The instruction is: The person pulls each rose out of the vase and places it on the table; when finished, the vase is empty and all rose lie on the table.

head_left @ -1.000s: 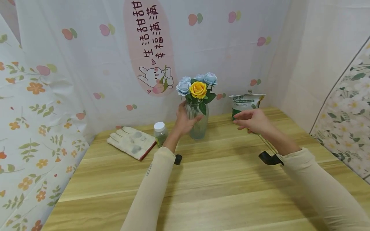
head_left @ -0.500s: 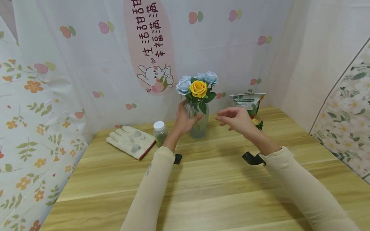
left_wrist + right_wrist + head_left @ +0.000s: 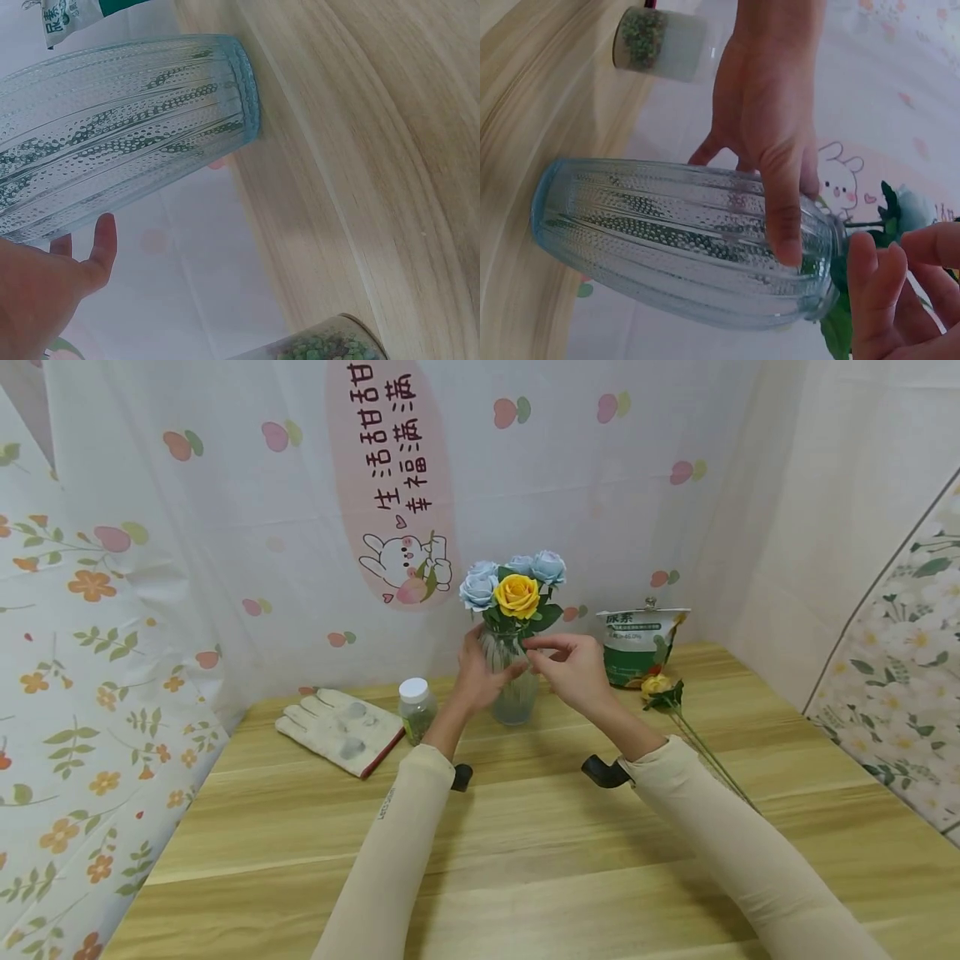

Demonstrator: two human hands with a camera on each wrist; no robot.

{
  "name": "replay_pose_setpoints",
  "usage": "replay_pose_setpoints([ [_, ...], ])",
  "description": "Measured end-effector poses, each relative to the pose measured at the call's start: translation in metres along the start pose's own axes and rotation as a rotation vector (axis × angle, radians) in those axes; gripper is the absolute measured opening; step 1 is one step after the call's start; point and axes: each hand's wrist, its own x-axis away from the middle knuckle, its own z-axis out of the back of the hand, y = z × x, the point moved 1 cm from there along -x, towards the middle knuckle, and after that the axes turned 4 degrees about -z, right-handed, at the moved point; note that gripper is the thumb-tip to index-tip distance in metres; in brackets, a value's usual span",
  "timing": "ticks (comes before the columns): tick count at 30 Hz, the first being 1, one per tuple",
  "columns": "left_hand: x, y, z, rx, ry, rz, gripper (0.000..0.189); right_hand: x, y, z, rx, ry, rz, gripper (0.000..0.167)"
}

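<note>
One vase [image 3: 675,240]: blue roses [image 3: 478,590], yellow rose [image 3: 517,597] | jar [image 3: 684,49]: green granules [image 3: 643,37]

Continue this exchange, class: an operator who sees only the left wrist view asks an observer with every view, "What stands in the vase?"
Observer: A yellow rose in front of pale blue roses.
Operator: Where is the right hand?
Observer: Its fingers are at the mouth of the vase.
Operator: Anything loose near the bag?
Observer: Yes, another yellow rose lies on the table, its bloom just in front of the bag.
</note>
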Motion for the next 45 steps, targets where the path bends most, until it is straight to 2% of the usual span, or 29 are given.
replay_pose_setpoints([
  [9,-0.003,-0.001,-0.002,0.029,0.02,-0.008,0.1,-0.012,-0.01,-0.013,0.106,0.106,-0.011,0.024],
  [13,-0.002,-0.002,-0.003,0.018,0.017,-0.003,0.1,-0.018,-0.01,-0.018,0.146,0.123,-0.018,0.025],
  [21,0.001,0.002,-0.002,0.025,-0.01,0.018,0.099,-0.025,-0.004,-0.023,0.144,0.151,-0.008,0.024],
  [28,0.001,0.001,-0.002,0.016,-0.008,0.005,0.098,-0.034,0.001,-0.026,0.123,0.142,-0.053,0.024],
  [32,0.0,0.0,-0.001,0.014,-0.01,0.009,0.098,-0.039,0.0,-0.028,0.089,0.151,-0.046,0.022],
  [40,0.0,-0.001,0.0,0.018,-0.015,0.008,0.098,-0.043,-0.003,-0.028,0.145,0.171,-0.052,0.02],
  [45,-0.001,-0.001,0.001,0.021,-0.013,0.005,0.099,-0.044,-0.008,-0.026,0.122,0.182,-0.044,0.02],
])
